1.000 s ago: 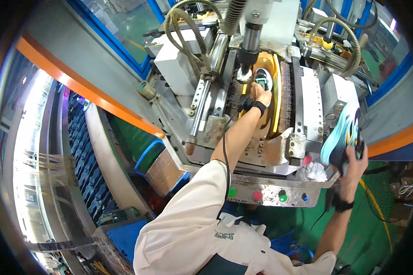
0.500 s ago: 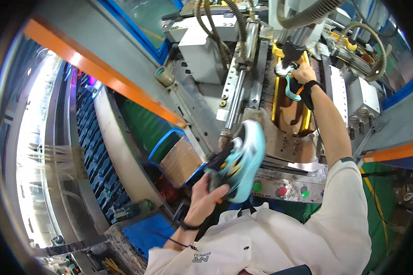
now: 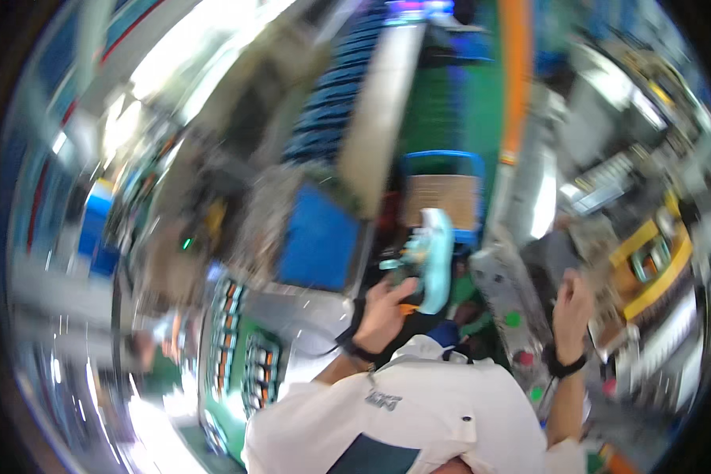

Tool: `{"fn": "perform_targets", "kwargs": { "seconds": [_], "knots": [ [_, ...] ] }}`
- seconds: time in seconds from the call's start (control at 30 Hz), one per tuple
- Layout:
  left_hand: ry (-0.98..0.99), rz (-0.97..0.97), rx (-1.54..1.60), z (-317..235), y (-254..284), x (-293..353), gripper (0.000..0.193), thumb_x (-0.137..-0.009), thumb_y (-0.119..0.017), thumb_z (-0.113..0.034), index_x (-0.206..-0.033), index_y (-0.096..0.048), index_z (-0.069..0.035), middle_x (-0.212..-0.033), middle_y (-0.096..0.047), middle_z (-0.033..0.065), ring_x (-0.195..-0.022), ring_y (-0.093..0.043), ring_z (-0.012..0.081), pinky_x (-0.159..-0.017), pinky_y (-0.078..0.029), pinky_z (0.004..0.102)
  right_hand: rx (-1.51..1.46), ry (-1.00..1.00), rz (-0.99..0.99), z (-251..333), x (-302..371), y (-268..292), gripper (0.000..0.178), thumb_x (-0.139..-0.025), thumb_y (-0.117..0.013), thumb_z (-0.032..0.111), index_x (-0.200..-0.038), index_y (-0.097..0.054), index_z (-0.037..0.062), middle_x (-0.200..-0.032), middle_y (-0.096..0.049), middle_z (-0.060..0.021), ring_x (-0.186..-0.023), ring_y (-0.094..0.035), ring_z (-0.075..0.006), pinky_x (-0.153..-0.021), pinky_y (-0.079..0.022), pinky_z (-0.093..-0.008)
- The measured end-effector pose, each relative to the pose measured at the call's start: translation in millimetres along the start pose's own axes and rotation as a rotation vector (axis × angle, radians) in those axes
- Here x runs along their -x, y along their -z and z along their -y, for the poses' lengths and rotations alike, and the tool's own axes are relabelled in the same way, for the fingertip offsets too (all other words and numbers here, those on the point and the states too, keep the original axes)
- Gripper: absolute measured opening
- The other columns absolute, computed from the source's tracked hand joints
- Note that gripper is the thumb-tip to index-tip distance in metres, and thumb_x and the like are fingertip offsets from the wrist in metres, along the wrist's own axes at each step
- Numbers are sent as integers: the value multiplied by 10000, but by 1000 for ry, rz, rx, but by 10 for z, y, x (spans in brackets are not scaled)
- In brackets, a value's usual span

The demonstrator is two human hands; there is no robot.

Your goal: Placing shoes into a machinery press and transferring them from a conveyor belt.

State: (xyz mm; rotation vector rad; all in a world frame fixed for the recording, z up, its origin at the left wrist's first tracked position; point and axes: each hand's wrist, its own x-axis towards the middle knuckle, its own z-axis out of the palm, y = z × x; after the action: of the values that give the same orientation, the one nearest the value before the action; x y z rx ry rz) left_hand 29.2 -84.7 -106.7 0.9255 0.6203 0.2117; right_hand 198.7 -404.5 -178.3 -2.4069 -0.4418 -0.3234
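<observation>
i have the left hand (image 3: 381, 317) gripping the shoe (image 3: 438, 265) before the shirt (image 3: 486, 399), the right hand (image 3: 570, 317) loosely open beside the machine (image 3: 498, 278), and should hold firm without squashing the shoe.

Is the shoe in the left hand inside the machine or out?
Out. The left hand holds the shoe, with a gap showing between it and the machine on the right.
</observation>
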Motion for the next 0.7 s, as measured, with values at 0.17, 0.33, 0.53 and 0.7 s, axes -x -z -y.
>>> {"fn": "perform_targets", "kwargs": {
  "seconds": [0.17, 0.33, 0.53, 0.7],
  "knots": [
    [24, -102, 142, 112, 281, 410, 334, -874, -681, -118, -1127, -593, 82, -1017, -660, 80, -905, -631, 143, -821, -495, 284, 77, 20, 323, -211, 497, -1418, 202, -825, -544, 18, -1025, -563, 3, -1004, -553, -178, -1004, -521, -375, -912, -412, -457],
    [-54, -349, 7, 61, 830, 974, 329, -890, -670, -104, -1140, -581, 92, -994, -650, 69, -865, -620, 116, -813, -508, 255, 8, 153, 242, -653, 640, -1788, 269, -805, -546, -2, -1071, -582, 14, -1071, -564, -204, -1066, -514, -382, -933, -407, -457],
    [-173, -703, 329, 68, 1746, 1505, 300, -853, -699, -89, -1086, -608, 76, -957, -665, 95, -833, -656, 174, -781, -530, 293, -29, 304, 38, 133, 44, -1601, 215, -859, -572, 24, -1065, -609, -25, -979, -589, -191, -978, -549, -376, -884, -441, -422],
    [-326, -1047, 409, 38, 2955, 1657, 277, -814, -731, -103, -1019, -641, 60, -922, -664, 80, -810, -636, 182, -753, -511, 324, -621, 526, 171, 2419, -1174, -1624, 170, -971, -562, 110, -1063, -605, -26, -1059, -642, -140, -981, -626, -238, -836, -498, -340]
  ]
}}
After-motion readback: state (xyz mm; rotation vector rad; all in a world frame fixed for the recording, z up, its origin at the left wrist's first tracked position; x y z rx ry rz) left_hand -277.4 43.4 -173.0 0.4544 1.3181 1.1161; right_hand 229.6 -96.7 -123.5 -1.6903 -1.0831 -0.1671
